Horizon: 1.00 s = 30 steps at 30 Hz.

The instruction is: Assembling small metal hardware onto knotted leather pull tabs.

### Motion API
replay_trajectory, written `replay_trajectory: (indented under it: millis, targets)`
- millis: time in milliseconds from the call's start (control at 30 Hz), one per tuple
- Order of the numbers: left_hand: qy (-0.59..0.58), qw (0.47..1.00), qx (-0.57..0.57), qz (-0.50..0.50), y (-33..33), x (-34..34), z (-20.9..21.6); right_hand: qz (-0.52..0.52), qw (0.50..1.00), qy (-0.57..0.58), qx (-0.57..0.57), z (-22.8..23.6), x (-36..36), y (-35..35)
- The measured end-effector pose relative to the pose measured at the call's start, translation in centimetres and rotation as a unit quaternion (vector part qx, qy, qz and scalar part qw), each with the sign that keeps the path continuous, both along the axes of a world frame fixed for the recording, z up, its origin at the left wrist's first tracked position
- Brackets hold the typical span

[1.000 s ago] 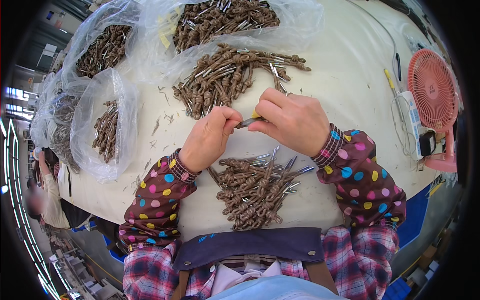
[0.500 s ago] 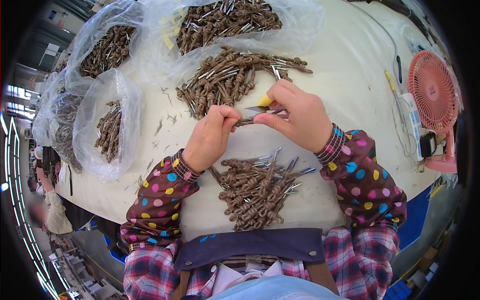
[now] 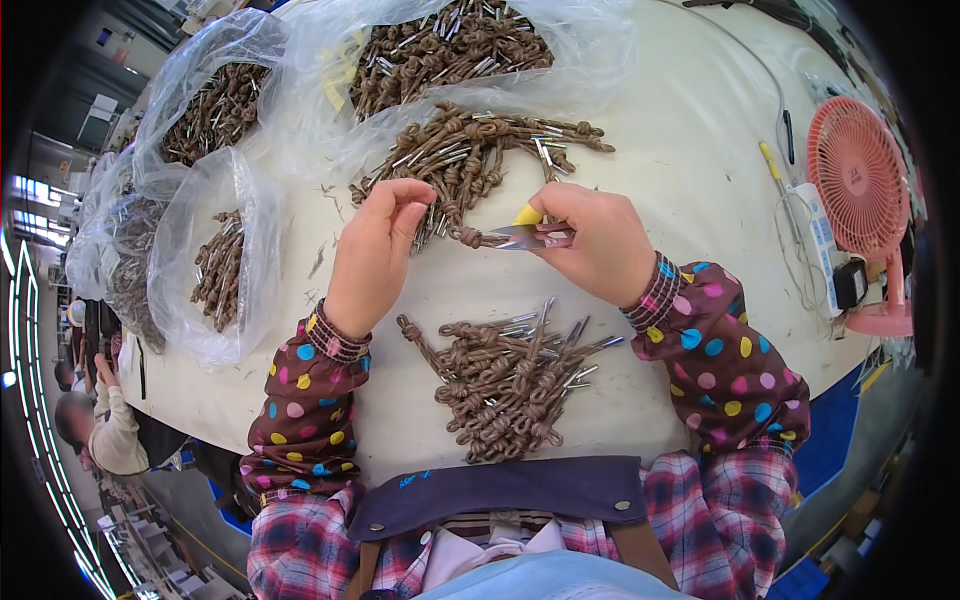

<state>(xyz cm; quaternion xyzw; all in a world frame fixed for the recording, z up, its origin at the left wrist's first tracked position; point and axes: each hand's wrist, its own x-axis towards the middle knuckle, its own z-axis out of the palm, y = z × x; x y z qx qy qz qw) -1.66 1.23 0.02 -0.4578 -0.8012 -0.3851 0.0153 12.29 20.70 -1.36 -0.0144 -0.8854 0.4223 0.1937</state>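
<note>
My right hand (image 3: 597, 240) is closed around a pair of small snips (image 3: 528, 238), the metal blades pointing left; something yellow (image 3: 528, 214) shows at its fingers. A knotted brown cord (image 3: 468, 236) lies at the blade tips, and I cannot tell whether the blades touch it. To the left, my left hand (image 3: 372, 250) is raised with thumb and forefinger slightly apart and nothing visible between them. Just beyond both hands spreads a pile of knotted brown cords with metal tips (image 3: 455, 150). A smaller heap of such cords (image 3: 505, 385) lies nearer me, one loose cord (image 3: 422, 343) sticking out at its left.
Clear plastic bags of cords stand at the back (image 3: 590, 45) and left (image 3: 165, 290). On the right are a pink fan (image 3: 855, 180), a white power strip (image 3: 818, 240) with cables and a yellow-handled tool (image 3: 770, 160). Dark scraps dot the pale tabletop (image 3: 660, 190). Another person (image 3: 115, 435) sits far left.
My left hand has let go of the cord and moved left, its fingers loosening. The snips stay in my right hand, blades now at the knotted cord. The view has shifted slightly.
</note>
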Motion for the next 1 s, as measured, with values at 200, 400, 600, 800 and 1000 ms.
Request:
replay_trajectory:
  millis: [200, 400, 600, 800, 1000]
  targets:
    - [-0.278, 0.954, -0.029, -0.111, 0.0, 1.2, 0.3, 0.020, 0.994, 0.075, 0.073, -0.3, 0.3, 0.0]
    - [-0.314, 0.923, -0.138, -0.174, -0.7, 1.3, 1.0, -0.051, 0.997, 0.018, 0.046, -0.2, 0.3, 3.0]
    - [-0.184, 0.909, -0.183, -0.325, -0.5, 1.9, 1.4, -0.098, 0.989, -0.100, 0.040, -2.1, 0.7, 4.6]
    - [-0.196, 0.942, -0.215, -0.170, 0.2, 2.1, 0.9, -0.049, 0.991, -0.126, -0.005, -2.3, 0.1, 3.8]
    - [-0.469, 0.868, 0.053, -0.153, 1.3, 4.1, -1.4, 0.012, 0.801, -0.110, -0.589, 0.5, -0.8, -1.8]
